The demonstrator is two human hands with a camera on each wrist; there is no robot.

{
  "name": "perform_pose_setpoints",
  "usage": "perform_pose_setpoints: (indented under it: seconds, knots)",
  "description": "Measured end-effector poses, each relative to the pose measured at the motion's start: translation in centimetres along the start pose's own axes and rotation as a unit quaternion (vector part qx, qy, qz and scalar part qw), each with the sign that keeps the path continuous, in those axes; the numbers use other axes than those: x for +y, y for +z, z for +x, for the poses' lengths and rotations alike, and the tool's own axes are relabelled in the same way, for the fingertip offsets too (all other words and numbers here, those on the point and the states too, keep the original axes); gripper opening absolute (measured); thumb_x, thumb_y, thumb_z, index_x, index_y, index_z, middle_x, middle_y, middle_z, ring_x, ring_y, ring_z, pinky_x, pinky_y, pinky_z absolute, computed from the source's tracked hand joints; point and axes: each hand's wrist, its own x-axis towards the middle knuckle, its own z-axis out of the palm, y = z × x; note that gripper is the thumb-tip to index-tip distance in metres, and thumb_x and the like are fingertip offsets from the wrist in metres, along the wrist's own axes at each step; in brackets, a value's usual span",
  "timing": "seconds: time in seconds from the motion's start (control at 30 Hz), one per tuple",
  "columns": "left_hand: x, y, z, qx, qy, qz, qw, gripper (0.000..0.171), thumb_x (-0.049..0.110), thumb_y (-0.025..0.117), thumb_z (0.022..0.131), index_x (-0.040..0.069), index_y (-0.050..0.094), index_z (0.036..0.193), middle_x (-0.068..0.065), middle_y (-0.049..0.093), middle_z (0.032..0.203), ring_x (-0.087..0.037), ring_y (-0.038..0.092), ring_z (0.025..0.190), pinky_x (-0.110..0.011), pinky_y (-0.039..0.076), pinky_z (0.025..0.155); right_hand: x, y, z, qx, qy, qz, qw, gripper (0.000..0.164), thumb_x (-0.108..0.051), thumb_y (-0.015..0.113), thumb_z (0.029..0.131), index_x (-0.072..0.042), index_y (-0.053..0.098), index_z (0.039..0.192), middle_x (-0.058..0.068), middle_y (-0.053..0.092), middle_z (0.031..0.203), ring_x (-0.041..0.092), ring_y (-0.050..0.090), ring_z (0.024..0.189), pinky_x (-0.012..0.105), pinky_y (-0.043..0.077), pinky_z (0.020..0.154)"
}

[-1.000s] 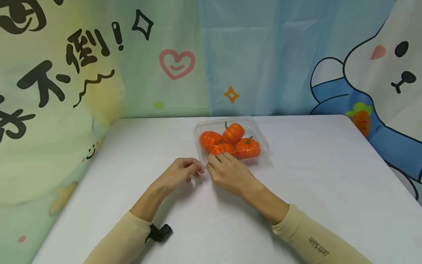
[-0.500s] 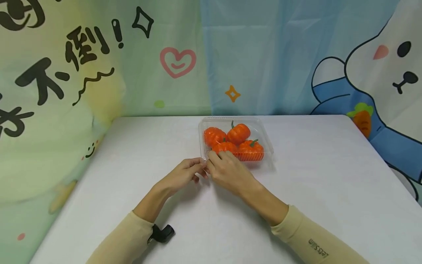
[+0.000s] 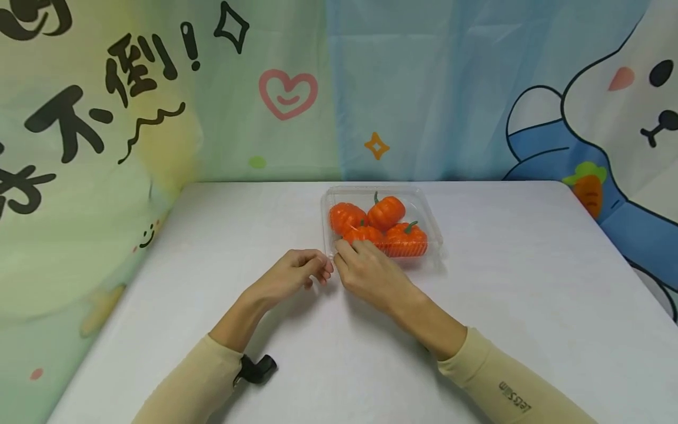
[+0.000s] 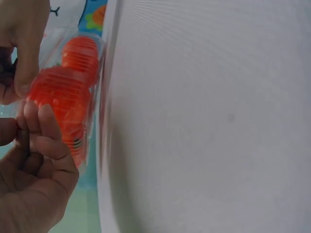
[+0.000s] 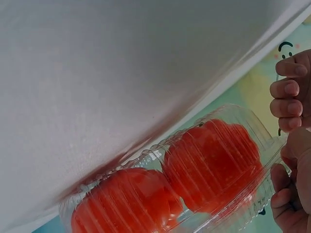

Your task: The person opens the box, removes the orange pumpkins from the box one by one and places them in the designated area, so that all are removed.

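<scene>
A clear plastic box [image 3: 434,235] stands on the white table toward its far edge. Inside lie several small orange pumpkins [image 3: 386,213] with green stems. At the box's near left corner, my left hand [image 3: 293,274] brings thumb and forefinger together on the edge; its other fingers [image 4: 60,148] curl loosely. My right hand [image 3: 368,274] pinches the rim beside it, covering part of the front wall. In the right wrist view the ridged wall of the box [image 5: 155,158] shows, and both hands meet at its corner. What lies between the left fingertips is mostly hidden.
The white table [image 3: 508,277] reaches the printed backdrop [image 3: 402,70] behind it. A black device [image 3: 256,370] is fixed at the left sleeve cuff. Both forearms come in from the near side.
The box has shifted slightly right and turned a little straighter. My left fingertips moved in to the corner, then drew back slightly. The right hand keeps its hold on the rim.
</scene>
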Motion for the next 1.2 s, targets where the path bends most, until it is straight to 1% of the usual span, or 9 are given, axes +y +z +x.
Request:
perform_pose_setpoints:
  seconds: [0.1, 0.4, 0.47, 0.6, 0.7, 0.8, 0.9, 1.13, 1.2]
  knots:
    - [-0.1, 0.0, 0.1, 0.015, -0.006, -0.002, 0.9999, 0.03, 0.015, 0.046, 0.105, -0.006, 0.067, 0.104, -0.005, 0.067, 0.086, -0.034, 0.064, 0.091, -0.028, 0.042, 0.067, -0.1, 0.0, 0.0, 0.001, -0.002, 0.005, 1.0, 0.006, 0.001, 0.064, 0.094, 0.0, 0.07, 0.097, 0.009, 0.056, 0.095, 0.02, 0.046, 0.068, 0.026, 0.041, 0.065]
    - [-0.2, 0.8, 0.4, 0.097, -0.061, -0.019, 0.9932, 0.028, 0.016, 0.05, 0.094, -0.003, 0.07, 0.089, -0.001, 0.066, 0.073, -0.025, 0.062, 0.077, -0.025, 0.033, 0.058, -0.3, 0.4, 0.2, 0.012, -0.001, 0.013, 1.0, 0.007, 0.002, 0.06, 0.094, 0.001, 0.068, 0.093, 0.009, 0.053, 0.091, 0.021, 0.045, 0.069, 0.027, 0.041, 0.066]
    - [-0.4, 1.0, 0.5, 0.102, -0.06, -0.018, 0.9928, 0.027, 0.015, 0.051, 0.094, -0.002, 0.07, 0.084, 0.0, 0.066, 0.071, -0.022, 0.061, 0.074, -0.025, 0.035, 0.059, 0.0, 0.3, 0.3, 0.025, 0.003, 0.016, 1.0, 0.007, 0.004, 0.06, 0.093, 0.002, 0.066, 0.093, 0.01, 0.053, 0.09, 0.021, 0.047, 0.07, 0.027, 0.043, 0.066]
    - [-0.8, 0.9, 0.3, 0.098, -0.064, -0.007, 0.9931, 0.027, 0.013, 0.053, 0.095, -0.001, 0.071, 0.079, 0.0, 0.066, 0.07, -0.016, 0.061, 0.072, -0.026, 0.042, 0.065, 1.7, -1.2, 0.9, 0.063, 0.045, 0.065, 0.995, 0.001, 0.006, 0.064, 0.093, 0.006, 0.063, 0.093, 0.012, 0.052, 0.088, 0.022, 0.048, 0.069, 0.029, 0.046, 0.064]
    - [-0.5, 0.8, 0.3, 0.09, -0.064, 0.009, 0.9939, 0.026, 0.014, 0.054, 0.094, 0.001, 0.071, 0.078, -0.001, 0.067, 0.07, -0.016, 0.062, 0.071, -0.028, 0.044, 0.069, 3.0, -2.2, 1.5, 0.072, 0.068, 0.106, 0.989, 0.005, 0.008, 0.066, 0.093, 0.007, 0.061, 0.092, 0.013, 0.05, 0.087, 0.022, 0.044, 0.068, 0.029, 0.044, 0.062]
    - [0.3, 0.8, 0.6, 0.089, -0.064, 0.019, 0.9938, 0.027, 0.017, 0.053, 0.091, 0.003, 0.07, 0.076, -0.001, 0.066, 0.068, -0.017, 0.063, 0.069, -0.029, 0.043, 0.072, 3.4, -2.0, 1.3, 0.074, 0.059, 0.1, 0.99, 0.008, 0.009, 0.065, 0.092, 0.004, 0.059, 0.088, 0.012, 0.048, 0.083, 0.021, 0.041, 0.067, 0.029, 0.04, 0.06]
    - [0.6, 1.0, 0.7, 0.1, -0.083, 0.025, 0.9912, 0.028, 0.02, 0.053, 0.09, 0.004, 0.069, 0.073, 0.0, 0.063, 0.063, -0.016, 0.061, 0.069, -0.03, 0.042, 0.073, 3.0, -1.5, 0.6, 0.084, 0.065, 0.088, 0.991, 0.008, 0.005, 0.067, 0.092, 0.002, 0.06, 0.088, 0.011, 0.048, 0.081, 0.021, 0.043, 0.066, 0.029, 0.038, 0.059]
    - [0.7, 0.7, 0.4, 0.173, -0.089, 0.068, 0.9786, 0.031, 0.024, 0.052, 0.09, 0.003, 0.068, 0.074, 0.0, 0.061, 0.063, -0.018, 0.057, 0.069, -0.031, 0.039, 0.065, 3.7, -1.2, -1.7, 0.044, 0.131, 0.054, 0.989, 0.004, 0.005, 0.061, 0.093, 0.002, 0.061, 0.093, 0.014, 0.055, 0.088, 0.029, 0.052, 0.072, 0.034, 0.041, 0.061]
    - [0.8, 0.6, 0.4, 0.183, -0.085, 0.072, 0.9766, 0.031, 0.024, 0.052, 0.09, 0.003, 0.068, 0.072, -0.001, 0.06, 0.062, -0.018, 0.056, 0.069, -0.031, 0.037, 0.064, 4.2, -1.1, -2.7, 0.053, 0.14, 0.036, 0.988, 0.007, 0.005, 0.058, 0.092, 0.0, 0.061, 0.089, 0.012, 0.056, 0.085, 0.029, 0.051, 0.07, 0.035, 0.039, 0.06]
